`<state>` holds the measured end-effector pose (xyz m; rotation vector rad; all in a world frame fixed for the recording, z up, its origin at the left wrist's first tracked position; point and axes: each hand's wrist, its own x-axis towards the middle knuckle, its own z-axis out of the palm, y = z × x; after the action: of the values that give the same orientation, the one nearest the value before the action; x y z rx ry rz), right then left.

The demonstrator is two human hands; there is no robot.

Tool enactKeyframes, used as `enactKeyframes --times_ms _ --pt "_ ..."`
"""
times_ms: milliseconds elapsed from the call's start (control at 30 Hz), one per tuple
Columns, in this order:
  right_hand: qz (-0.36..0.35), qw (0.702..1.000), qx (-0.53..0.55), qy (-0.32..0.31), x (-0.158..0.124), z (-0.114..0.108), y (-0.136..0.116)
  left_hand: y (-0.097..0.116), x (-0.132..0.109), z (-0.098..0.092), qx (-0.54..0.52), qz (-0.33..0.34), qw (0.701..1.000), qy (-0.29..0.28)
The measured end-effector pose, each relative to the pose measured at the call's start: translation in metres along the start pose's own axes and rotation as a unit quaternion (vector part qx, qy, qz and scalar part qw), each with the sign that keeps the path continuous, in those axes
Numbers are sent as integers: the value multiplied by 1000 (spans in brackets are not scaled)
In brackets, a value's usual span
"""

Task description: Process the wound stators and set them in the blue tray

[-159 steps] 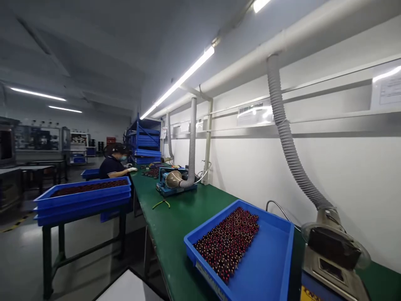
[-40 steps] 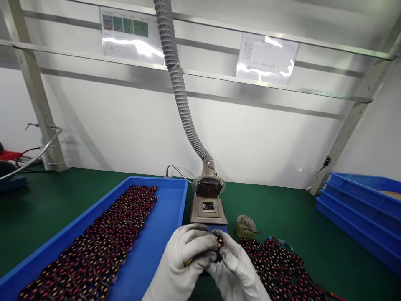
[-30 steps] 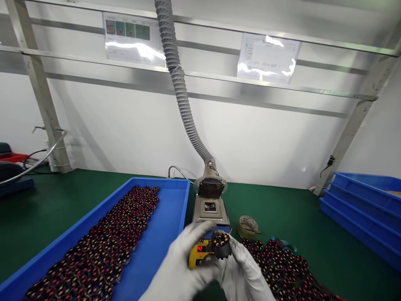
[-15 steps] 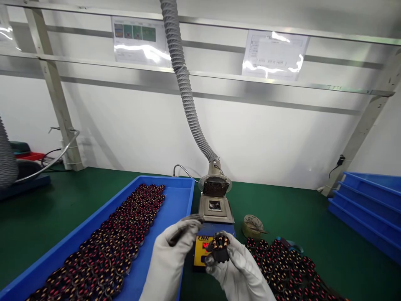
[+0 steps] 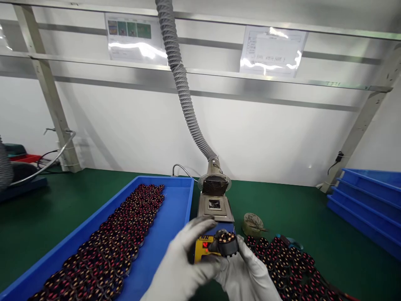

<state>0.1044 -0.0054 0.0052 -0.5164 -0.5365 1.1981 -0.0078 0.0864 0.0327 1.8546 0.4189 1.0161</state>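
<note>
A small round black stator with copper-coloured coils on top is gripped by my right hand, in a white glove with dark fingertips. My left hand, gloved the same way, stands open just left of the stator, thumb and fingers apart in a C shape. No contact between its fingertips and the stator can be made out. Behind both hands is a solder pot with a metal top, and its yellow panel with a red display is partly covered by my left hand.
A long blue tray on the left holds rows of similar stators. More stators lie heaped at right, beside a round tin. A grey duct hose hangs to the pot; blue trays are stacked far right.
My left hand has moved right and down towards the stator, and its fingers have spread wider. The stator has turned in my right hand, showing more of its black side.
</note>
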Motion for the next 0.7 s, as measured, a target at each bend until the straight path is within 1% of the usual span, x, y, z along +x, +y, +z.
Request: enactKeyframes --times_ms 33,67,100,133,200,267,333,400,433,467,533,567,600,633,700 --pt "-3 1000 -1 -2 -1 2 -1 0 0 2 23 14 999 -44" --pt "-6 1000 -4 -3 -2 3 -3 0 1 5 28 33 997 -67" --pt "-6 1000 -8 -1 -3 4 -4 0 1 8 15 53 996 -74" --pt "-4 1000 -11 0 -3 5 -6 1 2 12 -19 66 995 -67" --pt "1 1000 -16 1 -3 8 -7 2 3 18 -114 53 992 -30" --pt "7 1000 -20 -4 -3 9 -7 1 3 21 -188 9 982 25" --pt "16 1000 -19 -11 -2 10 -6 -1 2 19 -220 -26 971 87" --pt "26 999 -15 -16 -3 9 -5 -2 2 12 -235 -36 961 138" --pt "30 999 -13 -17 -4 7 -5 -1 2 8 -233 -42 960 150" --pt "32 999 -12 -16 -4 6 -5 0 3 4 -218 -49 964 142" --pt "31 999 -13 -14 -5 2 -5 4 4 0 -165 -65 981 76" --pt "24 1000 -16 -11 -4 0 -4 6 4 1 -144 -71 986 40" --pt "14 1000 -22 -6 -3 -3 -3 7 4 2 -131 -68 989 17" --pt "4 1000 -27 -1 -1 -6 -1 8 3 5 -130 -59 990 15" --pt "-30 999 -39 22 5 -12 3 8 0 11 -148 -23 987 49"
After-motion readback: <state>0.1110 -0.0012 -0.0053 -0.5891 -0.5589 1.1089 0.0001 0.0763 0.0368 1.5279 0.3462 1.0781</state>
